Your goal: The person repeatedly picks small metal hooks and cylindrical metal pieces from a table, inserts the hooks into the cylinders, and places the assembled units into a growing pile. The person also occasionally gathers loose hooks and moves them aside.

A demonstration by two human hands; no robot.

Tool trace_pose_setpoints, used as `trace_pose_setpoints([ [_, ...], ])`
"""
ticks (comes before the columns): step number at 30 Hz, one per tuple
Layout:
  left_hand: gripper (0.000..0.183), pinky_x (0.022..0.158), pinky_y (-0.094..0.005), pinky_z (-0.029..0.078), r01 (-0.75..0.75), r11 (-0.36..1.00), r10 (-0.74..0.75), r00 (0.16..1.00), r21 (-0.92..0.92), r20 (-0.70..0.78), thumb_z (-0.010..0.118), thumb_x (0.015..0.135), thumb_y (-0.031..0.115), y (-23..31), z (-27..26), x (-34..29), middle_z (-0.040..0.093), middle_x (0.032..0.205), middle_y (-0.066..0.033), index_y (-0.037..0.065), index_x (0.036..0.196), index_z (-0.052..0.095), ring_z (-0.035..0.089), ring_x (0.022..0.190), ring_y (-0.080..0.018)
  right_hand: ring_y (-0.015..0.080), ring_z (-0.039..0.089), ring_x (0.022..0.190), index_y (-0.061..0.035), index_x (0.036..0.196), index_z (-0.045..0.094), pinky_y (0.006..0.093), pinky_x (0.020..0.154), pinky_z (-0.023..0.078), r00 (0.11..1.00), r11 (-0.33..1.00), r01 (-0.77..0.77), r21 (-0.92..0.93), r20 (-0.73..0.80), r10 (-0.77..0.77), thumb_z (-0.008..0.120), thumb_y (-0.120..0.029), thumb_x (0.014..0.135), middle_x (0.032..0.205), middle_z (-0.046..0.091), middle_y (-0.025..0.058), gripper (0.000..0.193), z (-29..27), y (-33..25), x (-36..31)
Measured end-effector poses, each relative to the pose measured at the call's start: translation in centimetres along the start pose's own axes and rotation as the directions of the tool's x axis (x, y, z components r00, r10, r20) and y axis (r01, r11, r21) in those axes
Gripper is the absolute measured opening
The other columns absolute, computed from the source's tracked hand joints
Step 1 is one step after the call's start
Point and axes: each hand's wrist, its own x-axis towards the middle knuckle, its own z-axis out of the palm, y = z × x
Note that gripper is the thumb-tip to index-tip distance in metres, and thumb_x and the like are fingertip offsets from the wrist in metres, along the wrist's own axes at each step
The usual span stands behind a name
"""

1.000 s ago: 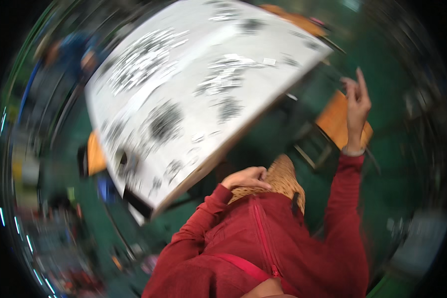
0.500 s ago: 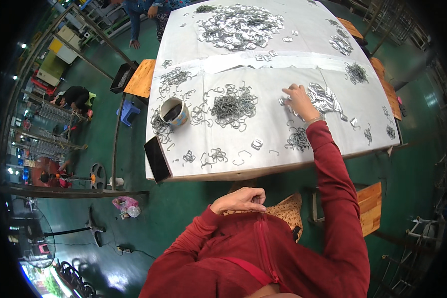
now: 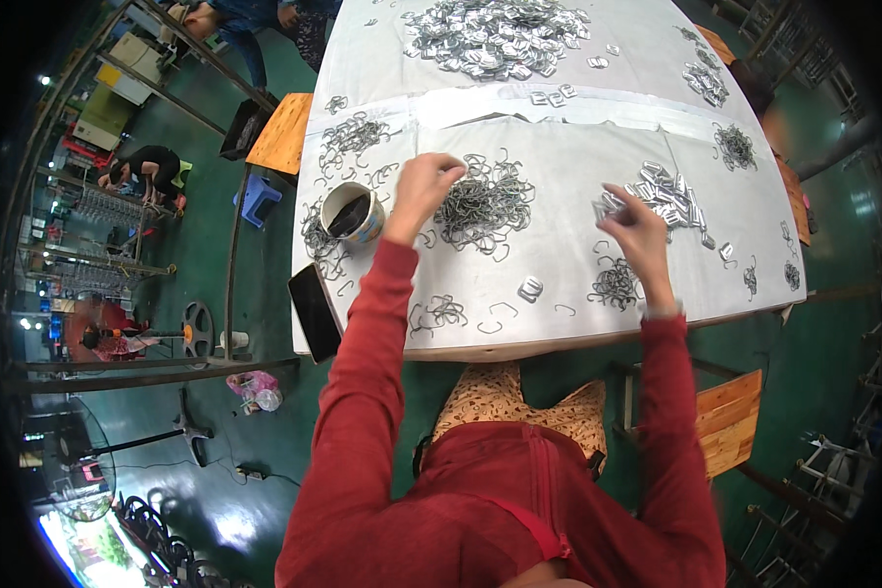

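Note:
My left hand (image 3: 424, 196) hovers at the left edge of a pile of grey wire hooks (image 3: 483, 204), its fingers drawn together. Whether anything small is pinched in them I cannot make out. On the right, my right hand (image 3: 639, 238) has thumb and forefinger around a blurred silver metal buckle (image 3: 610, 204), just left of a heap of similar shiny buckles (image 3: 674, 201). Below that hand lies a smaller cluster of wire hooks (image 3: 614, 283). A single buckle (image 3: 530, 288) rests near the table's front edge.
Left on the white-covered table (image 3: 568, 157) stand a paper tub (image 3: 353, 213) with something dark inside and a black phone (image 3: 315, 312) at the edge. A large buckle heap (image 3: 495, 37) lies at the far side. Wooden stools (image 3: 281, 134) flank the table; another person (image 3: 255, 29) leans at the far left.
My left hand has risen from my lap to the hook pile. My right hand has shifted slightly, staying beside the buckle heap. The view has moved a little, and the far person now bends lower.

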Motion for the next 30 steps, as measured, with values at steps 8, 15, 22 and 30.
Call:
trace_pose_setpoints([
  [8, 0.008, 0.068, -0.0442, 0.053, 0.014, 0.868, -0.011, 1.000, 0.497, -0.007, 0.062, 0.069, 0.004, 1.8, 8.9, 3.0, 0.065, 0.080, -0.0183, 0.004, 0.075, 0.067, 0.065, 0.079, -0.0339, 0.0124, 0.058, 0.071, 0.0076, 0.099, 0.062, 0.0241, 0.063, 0.046, 0.920, 0.821, -0.266, 0.505, -0.121, 0.373, 0.062, 0.000, 0.081, 0.083, 0.064, 0.0076, 0.019, -2.6, -0.4, -14.7],
  [15, 0.018, 0.069, -0.0421, 0.053, 0.005, 0.843, 0.092, 0.984, 0.538, -0.153, 0.058, 0.070, -0.001, 0.8, 8.6, 4.5, 0.064, 0.084, -0.0199, 0.000, 0.088, 0.061, 0.064, 0.083, -0.0352, 0.0153, 0.061, 0.076, 0.0073, 0.107, 0.059, 0.0262, 0.062, 0.053, 0.939, 0.733, -0.090, 0.674, -0.187, 0.288, 0.060, 0.000, 0.085, 0.086, 0.063, 0.0096, 0.023, -5.5, -0.8, -18.4],
  [22, 0.014, 0.059, -0.0346, 0.055, -0.172, 0.979, 0.186, 0.974, 0.112, -0.130, 0.054, 0.076, -0.006, 3.2, 2.5, 4.1, 0.063, 0.075, -0.0168, -0.009, 0.088, 0.061, 0.066, 0.067, -0.0255, 0.0162, 0.062, 0.075, 0.0052, 0.109, 0.058, 0.0273, 0.062, 0.055, 0.949, 0.727, -0.055, 0.684, -0.191, 0.251, 0.059, 0.001, 0.085, 0.086, 0.064, 0.0100, 0.024, -5.9, -2.9, -21.6],
  [30, 0.021, 0.071, -0.0279, 0.054, 0.381, 0.497, 0.297, 0.770, -0.780, 0.565, 0.064, 0.086, 0.014, 19.0, 6.1, -9.2, 0.065, 0.089, -0.0113, -0.005, 0.095, 0.061, 0.064, 0.079, -0.0166, 0.0206, 0.063, 0.087, 0.0088, 0.115, 0.054, 0.0312, 0.073, 0.058, 0.909, 0.703, -0.057, 0.709, -0.255, 0.330, 0.056, -0.002, 0.088, 0.103, 0.061, 0.0164, 0.029, -5.5, -4.0, -21.4],
])
